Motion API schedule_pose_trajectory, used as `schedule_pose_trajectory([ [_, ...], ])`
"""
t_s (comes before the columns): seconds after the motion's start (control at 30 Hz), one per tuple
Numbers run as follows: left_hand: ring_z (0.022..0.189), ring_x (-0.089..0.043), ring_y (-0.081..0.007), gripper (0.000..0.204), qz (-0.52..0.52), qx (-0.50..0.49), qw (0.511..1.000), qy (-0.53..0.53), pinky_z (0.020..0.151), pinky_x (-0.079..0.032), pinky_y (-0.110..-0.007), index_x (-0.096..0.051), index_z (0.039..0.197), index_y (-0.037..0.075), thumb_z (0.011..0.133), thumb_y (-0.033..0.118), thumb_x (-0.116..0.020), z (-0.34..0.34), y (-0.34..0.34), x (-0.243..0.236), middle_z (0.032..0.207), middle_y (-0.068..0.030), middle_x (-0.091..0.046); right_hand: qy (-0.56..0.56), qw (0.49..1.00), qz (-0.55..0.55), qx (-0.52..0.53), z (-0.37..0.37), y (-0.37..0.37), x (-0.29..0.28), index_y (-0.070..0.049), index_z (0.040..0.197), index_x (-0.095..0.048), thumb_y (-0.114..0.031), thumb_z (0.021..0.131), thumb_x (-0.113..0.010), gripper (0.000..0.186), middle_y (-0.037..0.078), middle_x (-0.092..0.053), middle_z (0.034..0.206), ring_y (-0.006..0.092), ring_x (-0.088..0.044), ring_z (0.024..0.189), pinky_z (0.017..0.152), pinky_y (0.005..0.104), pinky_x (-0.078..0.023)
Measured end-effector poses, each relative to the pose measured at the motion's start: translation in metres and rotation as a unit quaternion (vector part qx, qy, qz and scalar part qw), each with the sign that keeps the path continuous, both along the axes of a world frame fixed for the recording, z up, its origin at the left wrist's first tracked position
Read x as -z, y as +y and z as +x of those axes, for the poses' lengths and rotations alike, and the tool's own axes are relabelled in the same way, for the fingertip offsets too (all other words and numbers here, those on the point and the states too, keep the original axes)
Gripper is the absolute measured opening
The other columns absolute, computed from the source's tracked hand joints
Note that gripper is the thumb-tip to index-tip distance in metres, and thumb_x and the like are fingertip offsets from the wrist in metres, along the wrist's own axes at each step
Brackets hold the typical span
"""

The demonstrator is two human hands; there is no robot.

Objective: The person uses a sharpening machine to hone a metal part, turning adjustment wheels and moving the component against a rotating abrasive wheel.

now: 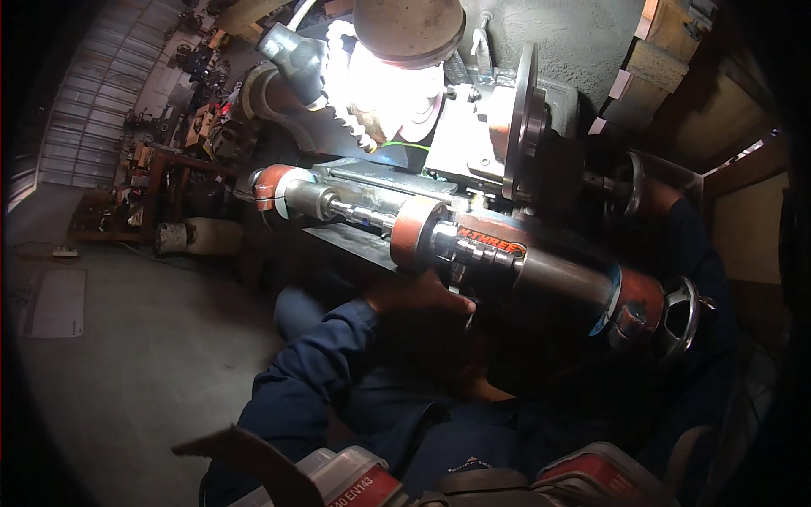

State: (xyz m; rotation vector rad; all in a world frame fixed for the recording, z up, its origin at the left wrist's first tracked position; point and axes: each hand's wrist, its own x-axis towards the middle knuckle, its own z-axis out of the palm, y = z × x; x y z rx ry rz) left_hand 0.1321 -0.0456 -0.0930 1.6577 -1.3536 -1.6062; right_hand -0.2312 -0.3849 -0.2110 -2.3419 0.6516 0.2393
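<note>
A long steel spindle assembly [562, 283] with red-brown end housings and a slim shiny shaft [363, 215] crosses the machine in front of me. My left hand [422, 296] is below the middle red collar [410, 232], curled at a small metal lever [460, 283] under the shaft. My right hand [655, 196] is at the upper right on a dark-rimmed handwheel [629, 182], its fingers partly in shadow. A chrome handwheel [683, 317] is at the assembly's right end. Behind the shaft stand a brightly lit wheel head [405, 101] and a vertical steel disc [524, 118].
A work lamp [291, 63] hangs upper left. Cluttered wooden shelving [152, 203], a pale cylinder [194, 237] and a flat white panel [52, 300] lie left on the concrete floor [135, 372]. Stacked wood blocks [655, 59] and a plywood panel [752, 237] are at right.
</note>
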Motion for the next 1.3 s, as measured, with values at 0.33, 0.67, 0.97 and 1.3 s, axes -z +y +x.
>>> schedule_pose_trajectory([
  [0.33, 0.121, -0.046, -0.0258, 0.073, 0.126, -0.064, 0.967, 0.214, 0.104, -0.036, -0.038, -0.045, 0.130, 0.001, 0.073, 0.029, -0.080, 0.021, 0.009, -0.006, 0.127, -0.0139, -0.052, 0.082, 0.993, -0.041, 0.073, 0.029, 0.082, -0.145, -0.002, 0.092, -0.070, -0.021, 0.076, -0.069, 0.025, 0.018, -0.068, 0.093, 0.0318, -0.064, 0.086, 0.076, 0.0402, -0.049],
  [0.67, 0.121, -0.046, -0.0260, 0.074, 0.071, 0.038, 0.995, 0.057, 0.104, -0.036, -0.038, -0.045, 0.131, 0.001, 0.072, 0.029, -0.081, 0.003, -0.011, -0.008, 0.127, -0.0139, -0.051, -0.117, 0.973, 0.030, 0.195, 0.012, 0.028, -0.108, 0.002, 0.094, -0.068, -0.010, 0.088, -0.059, 0.017, 0.013, -0.069, 0.082, 0.0132, -0.061, 0.075, 0.073, 0.0305, -0.047],
  [0.97, 0.121, -0.046, -0.0261, 0.074, 0.032, 0.031, 0.999, 0.029, 0.104, -0.036, -0.038, -0.044, 0.131, 0.001, 0.072, 0.029, -0.081, 0.004, -0.007, 0.003, 0.127, -0.0139, -0.051, -0.048, 0.979, -0.061, 0.189, 0.022, 0.025, -0.057, 0.000, 0.103, -0.065, -0.008, 0.082, -0.058, 0.024, 0.018, -0.067, 0.100, 0.0228, -0.063, 0.093, 0.087, 0.0352, -0.047],
  [1.3, 0.121, -0.046, -0.0260, 0.073, -0.058, 0.031, 0.998, -0.005, 0.103, -0.037, -0.038, -0.045, 0.130, 0.002, 0.072, 0.030, -0.081, 0.003, -0.005, 0.013, 0.129, -0.0139, -0.050, 0.091, 0.988, -0.033, 0.124, -0.001, 0.012, -0.022, -0.004, 0.108, -0.064, -0.019, 0.087, -0.055, 0.027, 0.020, -0.062, 0.115, 0.0327, -0.060, 0.105, 0.093, 0.0390, -0.045],
])
